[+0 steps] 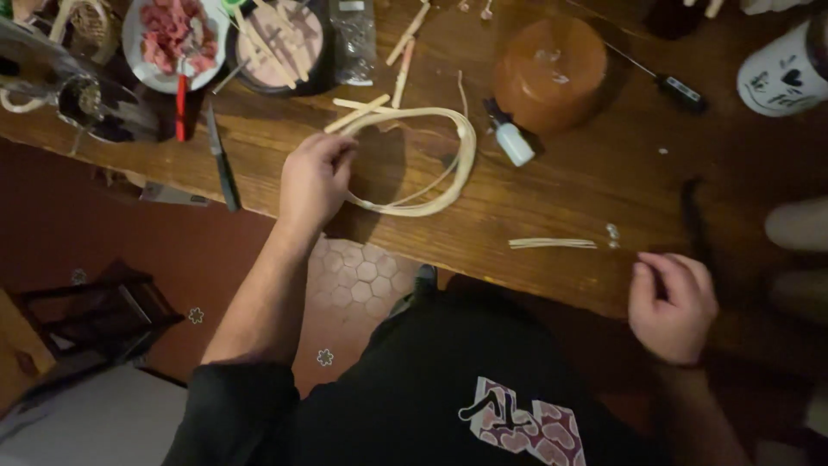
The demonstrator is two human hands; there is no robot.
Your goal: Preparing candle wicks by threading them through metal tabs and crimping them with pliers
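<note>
Fingers of my left hand point(315, 177) pinch the near edge of the pale, flat cane strip coiled in a loop point(431, 164) on the brown wooden table point(569, 198). My right hand point(673, 302) rests loosely curled and holds nothing, near a short bundle of pale cane strips point(552, 243).

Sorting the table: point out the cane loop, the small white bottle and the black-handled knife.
cane loop point(466, 147): head view, right bend of the coil.
small white bottle point(515, 143): head view, its body.
black-handled knife point(226, 177): head view, its handle.
</note>
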